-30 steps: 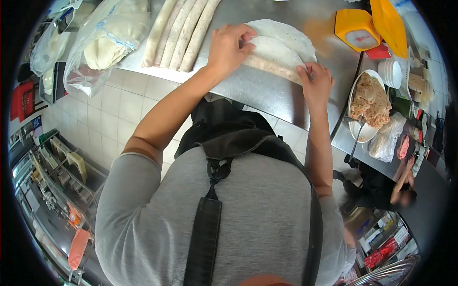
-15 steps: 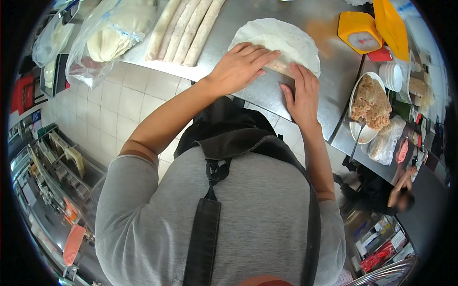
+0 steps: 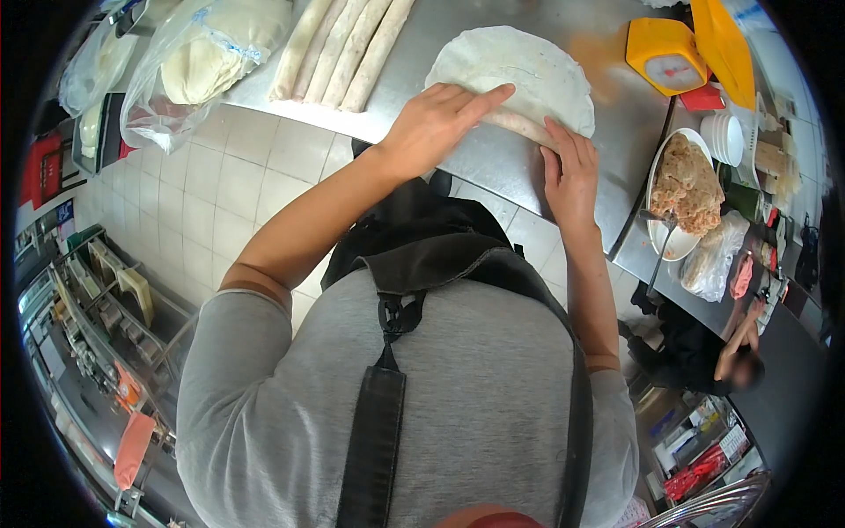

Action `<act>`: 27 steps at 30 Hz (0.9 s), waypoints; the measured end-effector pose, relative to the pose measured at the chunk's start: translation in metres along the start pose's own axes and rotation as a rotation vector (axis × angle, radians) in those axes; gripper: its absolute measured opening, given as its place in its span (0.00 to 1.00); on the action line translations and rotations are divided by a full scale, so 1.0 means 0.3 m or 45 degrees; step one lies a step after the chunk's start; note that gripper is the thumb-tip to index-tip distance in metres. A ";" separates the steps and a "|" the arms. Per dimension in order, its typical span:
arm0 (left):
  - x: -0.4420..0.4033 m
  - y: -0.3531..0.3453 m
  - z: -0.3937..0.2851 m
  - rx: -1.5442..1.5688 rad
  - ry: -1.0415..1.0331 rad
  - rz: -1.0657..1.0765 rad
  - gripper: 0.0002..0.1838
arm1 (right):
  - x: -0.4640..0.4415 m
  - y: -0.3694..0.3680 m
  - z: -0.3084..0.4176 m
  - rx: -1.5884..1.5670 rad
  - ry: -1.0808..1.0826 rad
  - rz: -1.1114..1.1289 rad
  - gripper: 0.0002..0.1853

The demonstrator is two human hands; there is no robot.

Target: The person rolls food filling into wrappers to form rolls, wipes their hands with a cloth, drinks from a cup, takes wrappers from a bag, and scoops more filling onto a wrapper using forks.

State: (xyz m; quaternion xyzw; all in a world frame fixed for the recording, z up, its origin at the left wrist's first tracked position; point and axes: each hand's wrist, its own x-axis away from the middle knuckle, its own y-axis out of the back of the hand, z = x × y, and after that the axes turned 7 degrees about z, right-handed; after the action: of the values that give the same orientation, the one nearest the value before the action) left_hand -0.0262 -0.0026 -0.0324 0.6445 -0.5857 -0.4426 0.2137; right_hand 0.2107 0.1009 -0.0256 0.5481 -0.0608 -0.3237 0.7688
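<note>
A thin white sheet of dough (image 3: pixel 519 66) lies on the steel table, its near edge wrapped over a filling into a narrow roll (image 3: pixel 521 124). My left hand (image 3: pixel 437 121) rests over the left end of the roll, thumb reaching out to the right along it. At the right end, the fingers of my right hand (image 3: pixel 570 167) press on the roll, the thumb on its near side. Several long floury rolls (image 3: pixel 343 53) lie side by side to the left of the sheet.
Bagged dough (image 3: pixel 207 66) lies at the upper left. A yellow scale (image 3: pixel 666 55) stands at the upper right, near a white dish (image 3: pixel 656 220) of minced filling (image 3: pixel 688 185) with a spoon, and stacked white bowls (image 3: pixel 722 139). Another person (image 3: pixel 691 348) is at the lower right.
Both hands have come down from the flap of dough onto the roll. The near edge now covers the filling that showed earlier, and the rest of the sheet lies flat behind it.
</note>
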 end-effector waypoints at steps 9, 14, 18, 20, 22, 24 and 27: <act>-0.071 -0.003 -0.046 0.155 0.044 -0.023 0.48 | -0.064 0.011 0.058 -0.014 0.017 -0.007 0.29; -0.073 -0.030 -0.038 0.222 0.135 0.125 0.49 | -0.072 -0.013 0.045 -0.208 -0.075 0.162 0.32; -0.093 -0.039 -0.054 0.256 0.088 0.066 0.49 | -0.088 -0.005 0.064 -0.215 -0.088 0.190 0.33; -0.107 -0.049 -0.068 0.285 0.098 0.098 0.48 | -0.096 -0.017 0.077 -0.243 -0.119 0.171 0.33; -0.109 -0.055 -0.065 0.319 0.110 0.134 0.47 | -0.096 -0.017 0.072 -0.250 -0.118 0.187 0.33; -0.105 -0.062 -0.056 0.321 0.086 0.168 0.47 | -0.089 -0.018 0.072 -0.257 -0.124 0.205 0.33; -0.115 -0.076 -0.071 0.245 0.060 0.121 0.47 | -0.094 -0.018 0.069 -0.265 -0.128 0.211 0.33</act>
State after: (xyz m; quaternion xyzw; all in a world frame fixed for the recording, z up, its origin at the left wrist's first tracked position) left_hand 0.0068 0.0299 -0.0283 0.6439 -0.6501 -0.3584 0.1853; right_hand 0.1769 0.0992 -0.0148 0.4415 -0.1104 -0.2908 0.8416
